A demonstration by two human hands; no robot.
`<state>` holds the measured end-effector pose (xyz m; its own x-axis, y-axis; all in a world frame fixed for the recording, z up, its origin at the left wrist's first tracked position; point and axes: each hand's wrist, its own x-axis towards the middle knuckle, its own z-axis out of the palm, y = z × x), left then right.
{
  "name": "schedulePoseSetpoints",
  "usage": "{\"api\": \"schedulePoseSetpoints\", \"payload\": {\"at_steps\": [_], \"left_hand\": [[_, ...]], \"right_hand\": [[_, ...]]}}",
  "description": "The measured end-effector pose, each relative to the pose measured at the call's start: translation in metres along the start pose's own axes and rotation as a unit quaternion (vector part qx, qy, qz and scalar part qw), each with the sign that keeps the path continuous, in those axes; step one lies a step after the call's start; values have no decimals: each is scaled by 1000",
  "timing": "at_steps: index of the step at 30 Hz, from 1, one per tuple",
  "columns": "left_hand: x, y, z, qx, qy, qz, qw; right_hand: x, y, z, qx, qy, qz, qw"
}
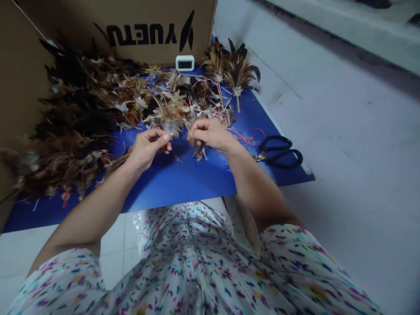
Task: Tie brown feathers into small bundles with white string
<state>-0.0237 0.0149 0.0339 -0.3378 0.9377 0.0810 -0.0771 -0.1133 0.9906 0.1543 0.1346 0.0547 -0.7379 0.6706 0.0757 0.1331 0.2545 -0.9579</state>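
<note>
My left hand [150,146] is closed in a pinch, thumb against forefinger, over the blue table board [183,183]. A pale, fluffy feather [170,127] shows at its fingertips. To the right, my right hand [211,134] pinches a small brown feather [191,136] between bent fingers. A gap separates the two hands. Just beyond them lies a loose heap of brown and black feathers [131,96], mixed with whitish fluff. Small feather bits lie on the board below my right hand.
Black-handled scissors [278,152] lie at the board's right side, close to my right forearm. Red string [241,136] trails nearby. Tied feather bunches [236,72] rest at the back right. A small white digital clock [185,63] stands before a cardboard box [157,17].
</note>
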Motion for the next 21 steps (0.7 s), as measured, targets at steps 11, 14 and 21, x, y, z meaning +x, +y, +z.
{"api": "schedulePoseSetpoints", "payload": {"at_steps": [11, 14, 21], "left_hand": [[-6, -3, 3, 209, -45, 164, 963], [-7, -2, 2, 283, -45, 179, 941], [-2, -7, -1, 193, -33, 118, 973]], "right_hand": [[-6, 0, 10, -195, -111, -3, 975], [-6, -1, 11, -209, -110, -5, 972], [-4, 6, 9, -182, -111, -9, 977]]}}
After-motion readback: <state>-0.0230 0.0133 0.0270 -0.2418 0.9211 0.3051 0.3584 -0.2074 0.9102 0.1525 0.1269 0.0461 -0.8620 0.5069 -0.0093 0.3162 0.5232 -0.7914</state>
